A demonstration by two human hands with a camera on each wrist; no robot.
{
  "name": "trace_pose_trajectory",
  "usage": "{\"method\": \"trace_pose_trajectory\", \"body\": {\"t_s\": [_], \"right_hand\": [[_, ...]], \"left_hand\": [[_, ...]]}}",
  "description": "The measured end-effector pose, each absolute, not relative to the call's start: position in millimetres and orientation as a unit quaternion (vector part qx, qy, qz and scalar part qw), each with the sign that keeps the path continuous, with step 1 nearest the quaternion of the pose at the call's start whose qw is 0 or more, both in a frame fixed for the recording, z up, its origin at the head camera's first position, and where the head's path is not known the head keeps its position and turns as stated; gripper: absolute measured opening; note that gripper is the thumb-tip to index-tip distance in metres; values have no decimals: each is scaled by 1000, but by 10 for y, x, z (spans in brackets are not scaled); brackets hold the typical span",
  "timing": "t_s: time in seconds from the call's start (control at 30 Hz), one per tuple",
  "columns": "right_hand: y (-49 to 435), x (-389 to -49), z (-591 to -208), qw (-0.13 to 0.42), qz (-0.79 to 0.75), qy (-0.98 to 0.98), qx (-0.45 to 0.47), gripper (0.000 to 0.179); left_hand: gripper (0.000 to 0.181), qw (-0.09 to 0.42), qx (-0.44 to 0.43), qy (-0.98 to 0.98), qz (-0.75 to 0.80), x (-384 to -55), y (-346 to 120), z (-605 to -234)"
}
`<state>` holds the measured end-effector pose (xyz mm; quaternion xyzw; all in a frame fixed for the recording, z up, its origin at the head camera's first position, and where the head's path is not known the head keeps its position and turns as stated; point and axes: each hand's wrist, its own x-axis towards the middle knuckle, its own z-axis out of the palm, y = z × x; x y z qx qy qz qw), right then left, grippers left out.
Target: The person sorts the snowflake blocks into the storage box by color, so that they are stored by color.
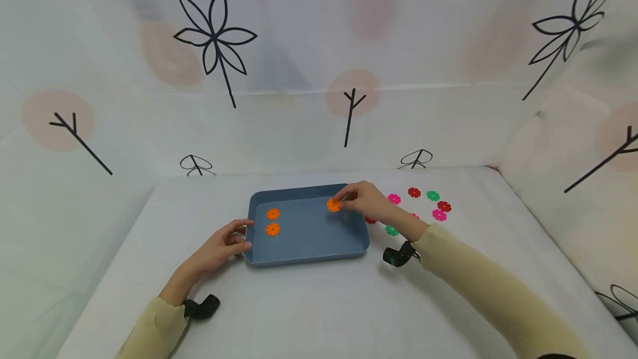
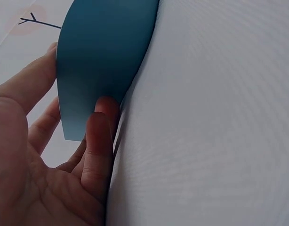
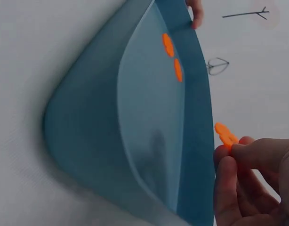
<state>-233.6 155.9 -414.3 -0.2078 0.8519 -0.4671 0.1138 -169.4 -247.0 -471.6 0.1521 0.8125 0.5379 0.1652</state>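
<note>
Insp. note; all positions ref. tray.

R hand (image 1: 366, 201): grip closed on one orange flower piece (image 1: 333, 205), pinched betw. thumb and fingertips. Piece is over tray's (image 1: 304, 237) R portion, toward far wall; R wrist view shows it tilted and clear of tray floor, apart from it. Piece is roughly round, so no long axis worth recording.

L hand (image 1: 219, 248): grip on tray's L end, thumb and fingers about the wall. No piece in it.

Tray: flat on table (image 1: 309, 303), long axis running L–R, slightly askew.

Two more orange pieces, upper orange piece (image 1: 273, 214) and lower orange piece (image 1: 272, 229), lie flat inside tray near L end, one beyond the other, in a short row crossing tray's long axis. They're apart from each other, just.

Governing relation (insp. judgement): held piece vs. that pair. Pair lies to L of R grip along tray's long axis, approx. most of tray's length off; held piece is abt. level w/ or slightly beyond the upper one. L hand is nearer the pair but is occupied w/ tray wall; R hand has the piece.

Outside tray, R side: red, pink and green flower pieces (image 1: 433, 196), scattered; some partly hidden behind R forearm.
</note>
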Motion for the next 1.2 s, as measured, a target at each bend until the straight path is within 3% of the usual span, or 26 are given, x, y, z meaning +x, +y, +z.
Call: {"method": "trace_pose_trajectory", "body": {"t_s": [0.23, 0.63, 1.03, 1.2], "right_hand": [[1332, -2367, -4149, 157, -487, 829, -225, 24], [1009, -2429, -4281, 185, -413, 844, -287, 27], [763, -2390, -4349, 267, -388, 823, -319, 24], [631, -2377, -4365, 263, -363, 830, -332, 23]], "left_hand": [[58, 168, 155, 809, 541, -1703, -2474, -4720], [58, 169, 163, 804, 546, -1715, -2477, -4692], [58, 171, 165, 807, 541, -1726, -2473, -4720], [58, 171, 152, 809, 542, -1731, -2482, -4727]]}}
